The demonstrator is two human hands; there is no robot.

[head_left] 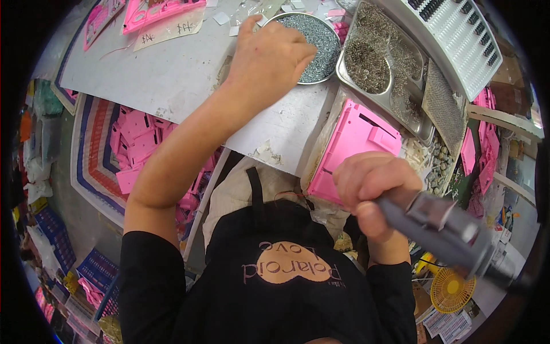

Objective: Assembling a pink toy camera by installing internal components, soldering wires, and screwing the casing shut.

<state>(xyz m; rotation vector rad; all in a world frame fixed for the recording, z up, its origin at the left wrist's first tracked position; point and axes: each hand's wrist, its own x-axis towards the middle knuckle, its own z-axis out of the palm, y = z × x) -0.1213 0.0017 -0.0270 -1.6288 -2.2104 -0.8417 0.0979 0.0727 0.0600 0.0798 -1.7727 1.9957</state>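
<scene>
My left hand [269, 63] reaches forward over the rim of a round metal dish [318, 46] full of small silvery screws. Its fingers bend down and close toward the thumb; whatever they may pinch is hidden. In my right hand [378, 186] is a dark grey electric screwdriver [441, 223], wrapped by the fingers and slanting to the lower right, slightly blurred. Just beyond that hand lies a flat pink plastic casing [358, 135] with a dark slot and a raised block, its near corner partly covered by the hand.
A metal tray [421, 114] of small springs stands beyond the casing. Beside it is a white ribbed tray [458, 43] with rows of black parts. Pink frames [163, 14] lie at the far left. A striped sack [94, 149] holds pink parts. A yellow fan [452, 286] sits lower right.
</scene>
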